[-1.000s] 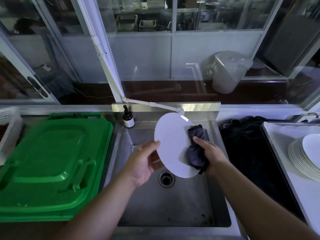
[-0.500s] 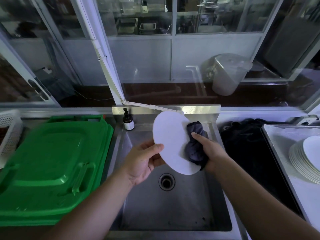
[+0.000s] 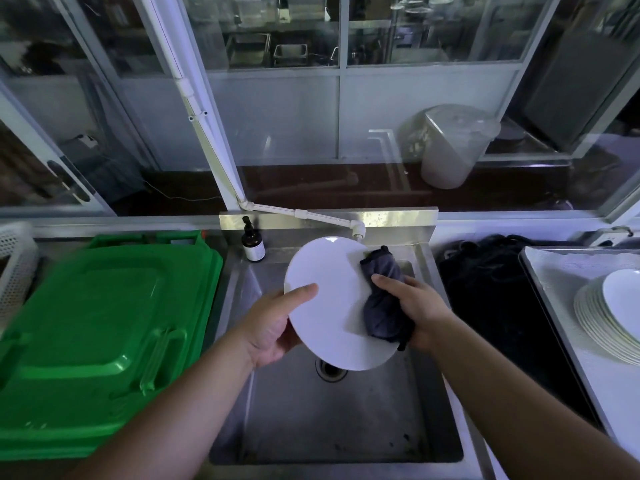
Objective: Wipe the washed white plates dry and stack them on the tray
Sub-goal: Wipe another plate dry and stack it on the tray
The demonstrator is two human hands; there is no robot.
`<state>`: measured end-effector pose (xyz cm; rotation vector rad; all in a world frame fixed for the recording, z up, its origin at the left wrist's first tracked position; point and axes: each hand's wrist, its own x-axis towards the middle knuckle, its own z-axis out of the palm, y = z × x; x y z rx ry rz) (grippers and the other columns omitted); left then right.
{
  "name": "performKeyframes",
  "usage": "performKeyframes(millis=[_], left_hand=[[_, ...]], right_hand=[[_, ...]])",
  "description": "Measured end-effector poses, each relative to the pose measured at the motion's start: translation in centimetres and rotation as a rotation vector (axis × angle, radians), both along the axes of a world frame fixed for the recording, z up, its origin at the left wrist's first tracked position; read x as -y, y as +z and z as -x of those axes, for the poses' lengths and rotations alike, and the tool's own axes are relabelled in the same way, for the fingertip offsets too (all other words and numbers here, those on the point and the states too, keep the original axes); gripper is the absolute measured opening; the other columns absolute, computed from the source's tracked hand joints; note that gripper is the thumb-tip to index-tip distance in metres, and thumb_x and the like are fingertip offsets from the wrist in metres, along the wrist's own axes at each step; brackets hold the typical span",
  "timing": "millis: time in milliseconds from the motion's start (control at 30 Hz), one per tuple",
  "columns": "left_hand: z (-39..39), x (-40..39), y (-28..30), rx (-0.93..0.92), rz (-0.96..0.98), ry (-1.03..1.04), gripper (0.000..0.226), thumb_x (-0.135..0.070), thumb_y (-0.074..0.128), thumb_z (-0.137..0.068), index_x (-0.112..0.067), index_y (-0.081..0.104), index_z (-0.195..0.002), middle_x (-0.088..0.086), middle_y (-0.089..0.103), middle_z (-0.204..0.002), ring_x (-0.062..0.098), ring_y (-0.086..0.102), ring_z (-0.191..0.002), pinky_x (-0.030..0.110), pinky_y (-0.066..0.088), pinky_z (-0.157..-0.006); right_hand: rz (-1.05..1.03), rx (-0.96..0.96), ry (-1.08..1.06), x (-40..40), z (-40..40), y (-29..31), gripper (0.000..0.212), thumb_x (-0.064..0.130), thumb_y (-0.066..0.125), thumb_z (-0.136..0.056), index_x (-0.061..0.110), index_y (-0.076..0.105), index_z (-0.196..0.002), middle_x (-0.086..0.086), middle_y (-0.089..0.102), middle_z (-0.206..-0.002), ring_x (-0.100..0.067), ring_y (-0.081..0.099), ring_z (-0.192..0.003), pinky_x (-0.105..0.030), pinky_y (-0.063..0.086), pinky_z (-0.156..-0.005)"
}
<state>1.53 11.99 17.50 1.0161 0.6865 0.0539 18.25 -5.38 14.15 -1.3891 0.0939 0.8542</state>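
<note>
White plate (image 3: 329, 306) tilts over the sink (image 3: 332, 427), left hand (image 3: 273, 327) gripping its rim. Right hand (image 3: 415, 310) clutches a dark cloth (image 3: 382, 299), hiding the plate's right edge. Plate stack (image 3: 602, 317) is cut off far right.

Left hand (image 3: 268, 325) grips white plate (image 3: 329, 306) — right hand (image 3: 414, 306) presses cloth (image 3: 382, 303) on.

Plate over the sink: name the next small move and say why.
Probably sweep the dark cloth leftward across the plate. The right hand presses the cloth on the plate's right side only, the left hand grips the left rim, and most of the face lies uncovered. Stacking on the tray comes later.
</note>
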Motion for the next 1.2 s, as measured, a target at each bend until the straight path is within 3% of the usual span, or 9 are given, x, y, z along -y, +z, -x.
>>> performKeyframes(millis=[267,333,433,500,633,767,967,1100,1200], left_hand=[[-0.9,1.3,-0.6,0.083,-0.022,0.11,0.071,-0.02,0.075,-0.061,0.002,0.065,-0.127,0.028,0.068,-0.128,0.047,0.06,-0.125,0.058,0.044,-0.107],[-1.3,2.0,-0.9,0.105,-0.03,0.141,0.06,-0.018,0.073,-0.061,-0.001,0.07,-0.118,0.022,0.073,-0.118,0.041,0.068,-0.112,0.048,0.054,-0.093],[-1.7,3.7,-1.5,0.135,-0.071,0.191,0.027,-0.011,0.064,-0.068,-0.011,0.078,-0.09,0.011,0.077,-0.095,0.026,0.071,-0.088,0.033,0.054,-0.07],[-1.4,4.5,-2.0,0.135,-0.076,0.192,0.027,-0.009,0.064,-0.07,-0.013,0.079,-0.092,0.01,0.079,-0.097,0.023,0.075,-0.086,0.035,0.058,-0.073],[-0.5,3.6,-1.9,0.092,0.003,0.177,0.039,-0.021,0.076,-0.072,-0.012,0.077,-0.11,0.021,0.074,-0.118,0.033,0.071,-0.104,0.045,0.055,-0.089],[-0.3,0.9,-0.7,0.035,0.01,0.095,0.049,-0.03,0.082,-0.079,-0.007,0.07,-0.12,0.022,0.073,-0.122,0.035,0.071,-0.109,0.045,0.059,-0.087],[-1.1,1.1,-0.3,0.095,-0.044,0.125,0.076,-0.031,0.083,-0.058,0.001,0.067,-0.125,0.025,0.071,-0.124,0.043,0.066,-0.119,0.052,0.055,-0.098],[-1.7,2.7,-0.7,0.184,-0.088,0.19,0.035,-0.018,0.077,-0.068,-0.01,0.077,-0.102,0.016,0.078,-0.107,0.031,0.074,-0.096,0.038,0.061,-0.075],[-2.1,4.6,-1.3,0.223,-0.178,0.209,0.022,-0.014,0.067,-0.077,-0.01,0.075,-0.097,0.015,0.078,-0.097,0.025,0.075,-0.085,0.034,0.062,-0.071]], right_hand=[[0.02,0.003,-0.07,-0.8,-0.6,1.0,0.032,0.026,0.086,-0.086,0.009,0.075,-0.11,-0.011,0.081,-0.099,-0.031,0.078,-0.093,-0.039,0.062,-0.074],[0.025,-0.054,-0.126,-1.1,0.2,0.1,0.036,0.03,0.087,-0.085,0.009,0.074,-0.113,-0.01,0.082,-0.096,-0.029,0.079,-0.089,-0.036,0.062,-0.067],[-0.019,-0.215,-0.234,-1.8,2.2,-1.6,0.045,0.033,0.088,-0.084,0.007,0.071,-0.115,-0.015,0.08,-0.103,-0.034,0.079,-0.09,-0.052,0.065,-0.075],[-0.024,-0.27,-0.258,-1.9,2.9,-2.3,0.048,0.035,0.088,-0.083,0.005,0.07,-0.116,-0.017,0.078,-0.106,-0.035,0.078,-0.089,-0.053,0.065,-0.074],[0.015,-0.247,-0.198,-0.8,2.2,-2.4,0.044,0.03,0.088,-0.084,0.004,0.072,-0.115,-0.016,0.079,-0.103,-0.033,0.078,-0.089,-0.043,0.063,-0.068],[0.004,-0.153,-0.026,0.2,0.4,-1.0,0.041,0.023,0.084,-0.087,0.002,0.072,-0.121,-0.017,0.08,-0.104,-0.03,0.079,-0.087,-0.035,0.062,-0.063],[0.01,-0.077,-0.046,-0.7,-1.2,1.3,0.037,0.026,0.087,-0.085,0.006,0.074,-0.113,-0.013,0.081,-0.098,-0.029,0.078,-0.089,-0.036,0.061,-0.07],[-0.003,-0.169,-0.162,-1.9,-0.3,-0.3,0.046,0.037,0.087,-0.084,0.007,0.071,-0.116,-0.014,0.079,-0.102,-0.03,0.077,-0.089,-0.036,0.061,-0.061],[0.021,-0.314,-0.246,-2.6,1.7,-3.1,0.057,0.047,0.091,-0.076,0.01,0.071,-0.115,-0.017,0.079,-0.106,-0.038,0.079,-0.085,-0.058,0.064,-0.071]])
